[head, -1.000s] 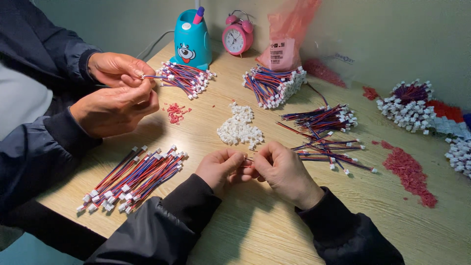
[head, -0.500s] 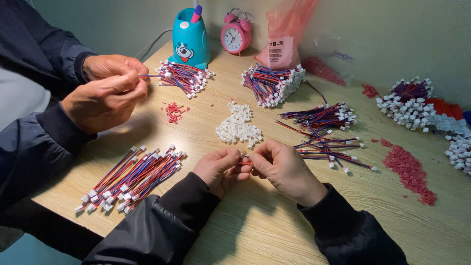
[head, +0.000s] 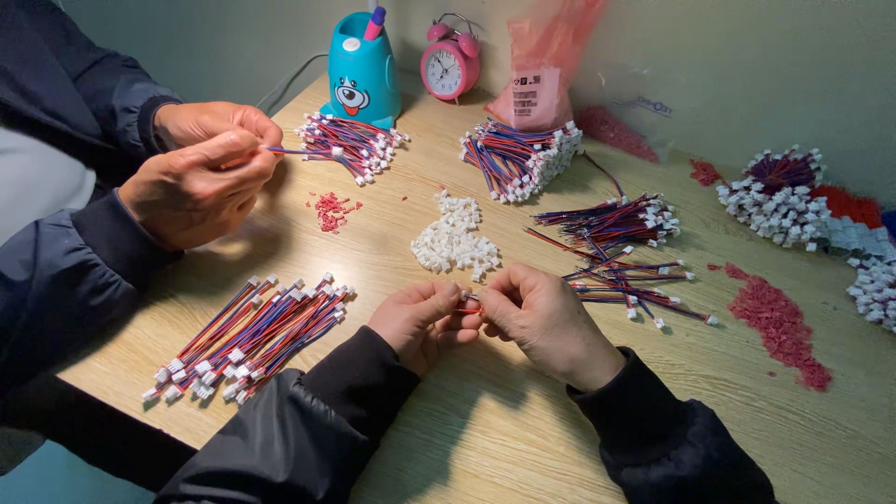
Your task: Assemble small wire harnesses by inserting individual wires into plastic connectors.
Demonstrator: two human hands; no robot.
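My left hand and my right hand meet fingertip to fingertip over the wooden table. Between them they pinch a thin red and blue wire lead, mostly hidden by the fingers. Just beyond my hands lies a heap of small white connector housings. Loose wire leads lie to the right of my right hand. A neat row of finished leads with white ends lies left of my left hand.
Another person's two hands at the left hold a single lead. More lead bundles, a teal pen holder, a pink alarm clock, a pink bag, red crumbs and connector piles are about.
My hands have stayed together at the same spot, fingers shifting slightly on the lead. The other person's hands have lifted and turned, drawing one lead out toward the bundle.
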